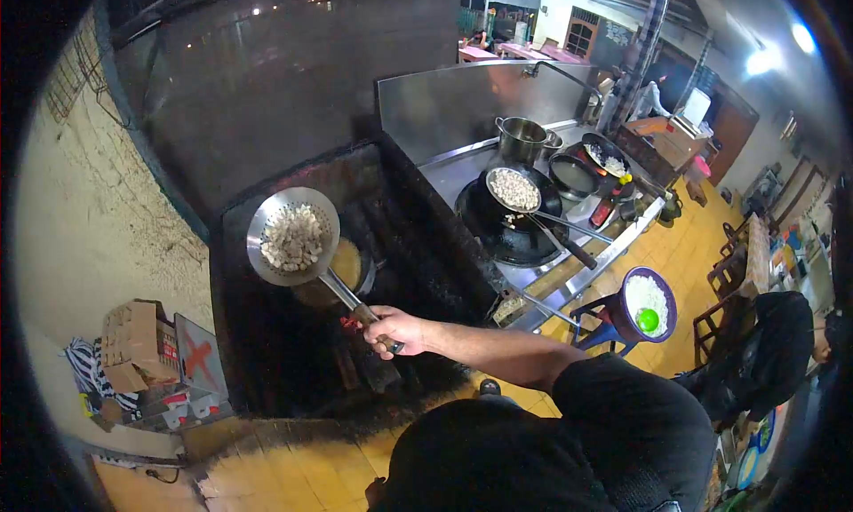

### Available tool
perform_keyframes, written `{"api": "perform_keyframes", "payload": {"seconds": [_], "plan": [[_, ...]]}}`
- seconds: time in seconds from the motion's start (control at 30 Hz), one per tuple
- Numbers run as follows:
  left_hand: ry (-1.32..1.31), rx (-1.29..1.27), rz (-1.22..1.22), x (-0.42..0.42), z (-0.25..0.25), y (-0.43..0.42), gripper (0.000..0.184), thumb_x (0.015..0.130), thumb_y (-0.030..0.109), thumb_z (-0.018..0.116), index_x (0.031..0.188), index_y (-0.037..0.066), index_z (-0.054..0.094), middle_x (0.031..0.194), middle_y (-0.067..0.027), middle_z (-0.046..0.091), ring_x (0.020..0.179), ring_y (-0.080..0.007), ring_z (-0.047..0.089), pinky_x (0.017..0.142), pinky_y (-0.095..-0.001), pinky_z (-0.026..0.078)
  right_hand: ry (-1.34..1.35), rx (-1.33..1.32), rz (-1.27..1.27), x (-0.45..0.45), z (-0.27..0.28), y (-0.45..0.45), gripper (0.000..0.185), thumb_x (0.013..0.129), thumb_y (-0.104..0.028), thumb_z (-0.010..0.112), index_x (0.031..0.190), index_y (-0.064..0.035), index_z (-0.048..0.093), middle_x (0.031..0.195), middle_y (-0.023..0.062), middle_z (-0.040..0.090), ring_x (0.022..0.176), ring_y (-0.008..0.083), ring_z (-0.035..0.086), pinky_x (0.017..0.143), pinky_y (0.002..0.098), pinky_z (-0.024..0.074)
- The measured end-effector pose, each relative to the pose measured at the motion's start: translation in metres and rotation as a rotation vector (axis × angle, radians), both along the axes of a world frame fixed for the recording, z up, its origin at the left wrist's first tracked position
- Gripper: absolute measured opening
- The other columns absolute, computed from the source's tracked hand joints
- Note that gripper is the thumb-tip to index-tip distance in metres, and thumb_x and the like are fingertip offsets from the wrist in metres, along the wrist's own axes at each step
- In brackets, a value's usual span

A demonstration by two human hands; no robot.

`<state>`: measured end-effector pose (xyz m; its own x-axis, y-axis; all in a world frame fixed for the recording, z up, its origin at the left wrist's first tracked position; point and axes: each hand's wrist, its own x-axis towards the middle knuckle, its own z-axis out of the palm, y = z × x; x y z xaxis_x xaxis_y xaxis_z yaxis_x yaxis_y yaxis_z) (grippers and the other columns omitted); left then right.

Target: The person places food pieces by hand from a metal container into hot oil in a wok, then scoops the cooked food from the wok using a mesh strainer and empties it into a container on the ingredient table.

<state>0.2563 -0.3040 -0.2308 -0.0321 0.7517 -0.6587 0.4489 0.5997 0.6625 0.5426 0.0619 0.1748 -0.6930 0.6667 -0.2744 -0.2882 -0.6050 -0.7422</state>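
Right hand: here it is [391, 331], fingers wrapped close around the strainer's handle [340, 288] near its end; far back on the grip, perhaps to stay clear of the heat.
Left hand: no hand to be made out, so I cannot tell how its fingers stand.
Strainer: out over the stove [444, 272], the steel bowl [325, 217] hangs above and partly hides a pan [370, 273]; round, shallow, pierced with small holes, presumably so anything wet drips through.
Chunks: a heap of pale, rough-edged bits [293, 238] sits in the bowl, held level enough that none are seen spilling.
Pan: yellowish liquid [347, 265] inside, smooth-looking against the stove's sooty black walls.
Worktop: shiny steel [458, 166], with a two-handled pot [521, 151] by its panel-side edge and a broad black wok [480, 226] at the end nearest the stove.
Second strainer: this one [537, 195] rests over the wok, heaped with pale little pieces [514, 189], likely parked there to catch drips; two handles run toward the worktop's front edge, and I cannot tell which is its own.
Basin: purple plastic [621, 309] on a blue stool [600, 336] just beyond that front edge, carrying white grainy stuff [644, 292] and a glossy green bowl [648, 320], seemingly kept within reach.
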Motion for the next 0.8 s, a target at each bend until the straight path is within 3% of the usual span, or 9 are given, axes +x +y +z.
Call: {"api": "perform_keyframes", "payload": {"seconds": [0.2, 0.4, 0.6, 0.63, 0.67, 0.7, 0.73, 0.77, 0.8], "plan": [[-0.029, -0.013, 0.032, 0.001, 0.001, -0.01, 0.039, 0.098, 0.035, 0.049, 0.118, 0.003, 0.059, 0.107, -0.0142, 0.067, 0.095, -0.027, 0.065, 0.079, -0.041, 0.052, -0.063, -0.288, 0.062, 0.006, -0.041, 0.014, 0.026, 0.078, -0.001, 0.062, 0.099, -0.009, 0.049, 0.071, 0.0017, 0.051, 0.054, 0.0115, 0.052, 0.045, 0.0286, 0.0404], [-0.05, -0.032, 0.077, 0.006, -0.002, -0.018, 0.038, 0.098, 0.035, 0.05, 0.118, 0.004, 0.059, 0.107, -0.0137, 0.067, 0.095, -0.0272, 0.065, 0.078, -0.0416, 0.052, -0.009, 0.003, 0.023, 0.007, 0.019, 0.001, 0.023, 0.079, -0.003, 0.057, 0.1, -0.0107, 0.051, 0.068, -0.0007, 0.049, 0.049, 0.0105, 0.048, 0.044, 0.0289, 0.0422], [-0.213, -0.039, 0.272, 0.008, 0.007, -0.024, 0.037, 0.097, 0.034, 0.051, 0.118, 0.005, 0.059, 0.106, -0.0133, 0.068, 0.095, -0.0275, 0.065, 0.077, -0.0422, 0.052, 0.061, -0.126, 0.052, 0.002, -0.023, 0.001, 0.032, 0.081, 0.0, 0.056, 0.11, -0.0121, 0.049, 0.07, 0.0006, 0.05, 0.053, 0.0113, 0.048, 0.045, 0.0282, 0.0367], [-0.296, -0.069, 0.39, 0.009, 0.014, -0.025, 0.037, 0.097, 0.034, 0.052, 0.118, 0.005, 0.059, 0.106, -0.0132, 0.068, 0.095, -0.0275, 0.064, 0.077, -0.0423, 0.051, -0.11, -0.231, -0.048, -0.003, -0.032, 0.004, 0.022, 0.081, -0.001, 0.059, 0.1, -0.0086, 0.054, 0.069, 0.0026, 0.052, 0.052, 0.0131, 0.048, 0.046, 0.0284, 0.0368], [-0.376, -0.112, 0.529, 0.012, 0.026, -0.028, 0.037, 0.097, 0.034, 0.052, 0.118, 0.005, 0.059, 0.106, -0.0131, 0.068, 0.094, -0.0276, 0.064, 0.077, -0.0424, 0.051, -0.058, -0.292, -0.019, 0.001, -0.039, 0.011, 0.006, 0.081, -0.001, 0.06, 0.084, -0.0052, 0.057, 0.067, 0.0047, 0.053, 0.053, 0.015, 0.049, 0.046, 0.0298, 0.0381], [-0.433, -0.144, 0.656, 0.015, 0.038, -0.031, 0.037, 0.097, 0.034, 0.052, 0.118, 0.005, 0.059, 0.106, -0.0131, 0.068, 0.094, -0.0276, 0.064, 0.077, -0.0424, 0.051, -0.064, -0.309, -0.016, 0.002, -0.039, 0.013, 0.015, 0.082, -0.001, 0.06, 0.068, -0.0048, 0.054, 0.065, 0.0057, 0.053, 0.054, 0.0156, 0.05, 0.046, 0.0309, 0.0393], [-0.465, -0.153, 0.739, 0.017, 0.049, -0.034, 0.036, 0.097, 0.034, 0.052, 0.118, 0.005, 0.059, 0.106, -0.013, 0.068, 0.094, -0.0276, 0.064, 0.076, -0.0425, 0.051, -0.065, -0.274, 0.047, 0.006, -0.038, 0.013, 0.007, 0.082, 0.0, 0.059, 0.081, -0.0055, 0.054, 0.067, 0.0053, 0.052, 0.055, 0.0154, 0.05, 0.046, 0.0315, 0.0391], [-0.489, -0.151, 0.797, 0.019, 0.058, -0.035, 0.036, 0.097, 0.034, 0.053, 0.118, 0.005, 0.059, 0.106, -0.0129, 0.068, 0.094, -0.0277, 0.064, 0.076, -0.0426, 0.051, -0.07, -0.185, 0.047, 0.006, -0.025, 0.004, 0.022, 0.081, -0.002, 0.06, 0.097, -0.0122, 0.048, 0.071, 0.0026, 0.05, 0.054, 0.0131, 0.048, 0.046, 0.0283, 0.037], [-0.499, -0.149, 0.828, 0.022, 0.067, -0.036, 0.036, 0.096, 0.034, 0.053, 0.118, 0.006, 0.059, 0.106, -0.0128, 0.068, 0.094, -0.0277, 0.064, 0.076, -0.0427, 0.051, -0.045, -0.186, 0.038, 0.005, -0.016, 0.001, 0.024, 0.082, -0.002, 0.06, 0.1, -0.0117, 0.048, 0.071, 0.0032, 0.05, 0.054, 0.0132, 0.048, 0.045, 0.0284, 0.0372]]}}
